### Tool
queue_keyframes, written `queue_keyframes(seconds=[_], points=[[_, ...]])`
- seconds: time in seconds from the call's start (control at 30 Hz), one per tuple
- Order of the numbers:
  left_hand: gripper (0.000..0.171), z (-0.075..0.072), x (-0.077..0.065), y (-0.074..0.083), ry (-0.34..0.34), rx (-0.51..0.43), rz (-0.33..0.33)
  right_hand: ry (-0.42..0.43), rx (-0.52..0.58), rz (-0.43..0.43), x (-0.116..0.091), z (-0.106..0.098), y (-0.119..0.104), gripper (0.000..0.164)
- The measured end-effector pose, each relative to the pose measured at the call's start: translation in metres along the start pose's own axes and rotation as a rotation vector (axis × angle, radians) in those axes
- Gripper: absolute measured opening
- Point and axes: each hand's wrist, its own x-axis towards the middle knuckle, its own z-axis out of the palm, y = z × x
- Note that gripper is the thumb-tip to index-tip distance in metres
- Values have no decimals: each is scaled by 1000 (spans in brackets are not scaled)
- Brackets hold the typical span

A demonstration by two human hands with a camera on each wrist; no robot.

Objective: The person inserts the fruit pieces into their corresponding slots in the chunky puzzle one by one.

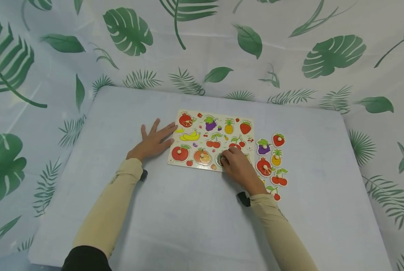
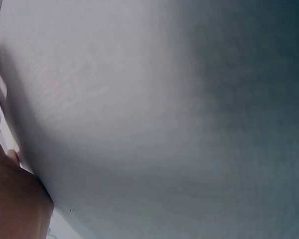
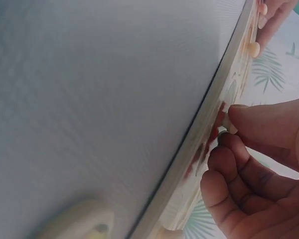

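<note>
A fruit puzzle board (image 1: 219,117) lies on the table. My left hand (image 1: 152,142) is spread at its left edge, fingertips touching it. My right hand (image 1: 239,167) is over the lower right part and pinches the knob of a red and dark green puzzle piece (image 3: 215,130), mostly hidden by the fingers in the head view. In the right wrist view, thumb and index finger meet at the knob, and the other fingers curl. A knobbed apple piece (image 1: 180,153) and orange piece (image 1: 202,156) sit in the board's bottom row. The left wrist view shows mostly tablecloth.
Right of the board lie several loose knobbed pieces: strawberry (image 1: 278,140), grapes (image 1: 263,146), pineapple (image 1: 276,158), pomegranate (image 1: 264,167) and cherries (image 1: 279,178). My right wrist partly covers more pieces below. A leaf-patterned curtain (image 1: 208,49) stands behind the pale table (image 1: 188,218).
</note>
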Motion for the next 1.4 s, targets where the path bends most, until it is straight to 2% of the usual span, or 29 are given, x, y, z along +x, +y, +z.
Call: queue_keyframes(seconds=[0.37,0.63,0.9,1.17,1.4], points=[[68,-3,-2,3,-8,-8,-4,20,-17,-32,-1,1,-1,15],[68,-2,-1,2,-2,-8,-3,19,-5,-33,-2,0,-1,19],[68,-2,0,2,-9,-6,-3,21,-85,-34,-8,-11,-2,28],[68,-3,-1,4,-15,-1,-16,66,-90,-21,-26,-28,6,33],[68,-3,-1,3,-14,6,-18,80,-95,38,-46,-41,16,40]])
